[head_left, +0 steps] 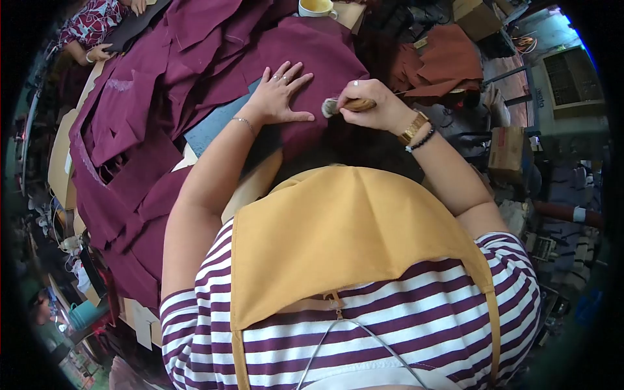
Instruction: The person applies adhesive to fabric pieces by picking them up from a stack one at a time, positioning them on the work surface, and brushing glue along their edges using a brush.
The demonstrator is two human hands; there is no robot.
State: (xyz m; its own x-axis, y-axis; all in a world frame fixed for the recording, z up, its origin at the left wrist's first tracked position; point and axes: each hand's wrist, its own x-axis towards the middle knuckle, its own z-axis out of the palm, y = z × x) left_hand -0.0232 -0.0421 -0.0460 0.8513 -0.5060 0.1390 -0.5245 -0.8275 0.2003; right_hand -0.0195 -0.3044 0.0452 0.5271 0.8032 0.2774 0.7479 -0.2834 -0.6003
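Observation:
My left hand [283,95] lies flat with fingers spread on a maroon leather-like sheet [325,55]. To its right, my right hand [376,107] is closed around the wooden handle of a brush [357,104]. The whitish bristles point left, close to the sheet's edge; whether they touch it I cannot tell. Under my left forearm, a blue-grey board [214,130] sticks out from beneath the maroon material. Beyond my hands stands a cup [316,8], pale yellow inside, near the top edge of the view.
Overlapping maroon pieces [146,117] cover the left side. A rust-brown stack of sheets [445,62] lies at the right. Cardboard boxes [507,153] stand further right. At the top left, another person's hand [99,53] is beside a dark sheet.

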